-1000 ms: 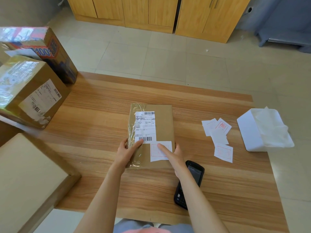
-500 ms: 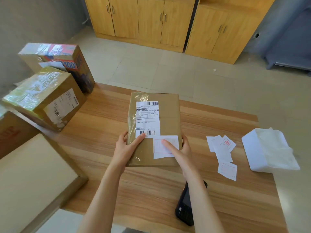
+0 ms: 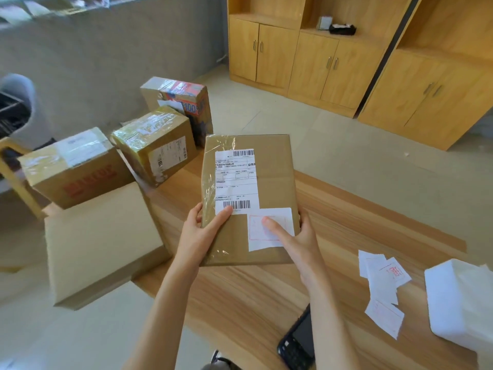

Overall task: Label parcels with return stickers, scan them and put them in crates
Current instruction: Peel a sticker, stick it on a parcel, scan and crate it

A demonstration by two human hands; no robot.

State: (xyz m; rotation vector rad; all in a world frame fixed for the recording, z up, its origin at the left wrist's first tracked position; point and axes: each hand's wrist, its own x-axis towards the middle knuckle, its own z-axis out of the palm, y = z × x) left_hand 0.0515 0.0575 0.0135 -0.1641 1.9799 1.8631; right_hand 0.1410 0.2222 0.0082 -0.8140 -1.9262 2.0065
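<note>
We hold the flat brown parcel (image 3: 266, 182) with both hands at its near end, lifted off the wooden table (image 3: 360, 225) and tilted up toward us. Our left hand (image 3: 198, 236) grips the near left edge, thumb laid across the top face onto the lower barcode of the shipping label (image 3: 236, 180), fingers tucked behind. Our right hand (image 3: 298, 243) clasps the near right corner, thumb resting on the white return sticker (image 3: 270, 228), which sits stuck on the parcel just below and to the right of the shipping label (its red-framed print is too faint for us to read). Clear tape runs down the parcel's left side.

Below our right forearm a black handheld scanner (image 3: 297, 345) lies on the table, partly hidden by the arm. To the right, a loose scatter of spare stickers (image 3: 384, 287) lies flat, some overlapping, and just beyond them stands a white box (image 3: 458, 303).

On our left, a large plain carton (image 3: 98, 241) sits against the table's edge. Behind it stand three more taped parcels: one with red lettering (image 3: 77, 169), one with glossy yellowish tape (image 3: 157, 148) and a colourful printed one (image 3: 184, 102). Wooden cabinets (image 3: 333, 57) line the far wall.
</note>
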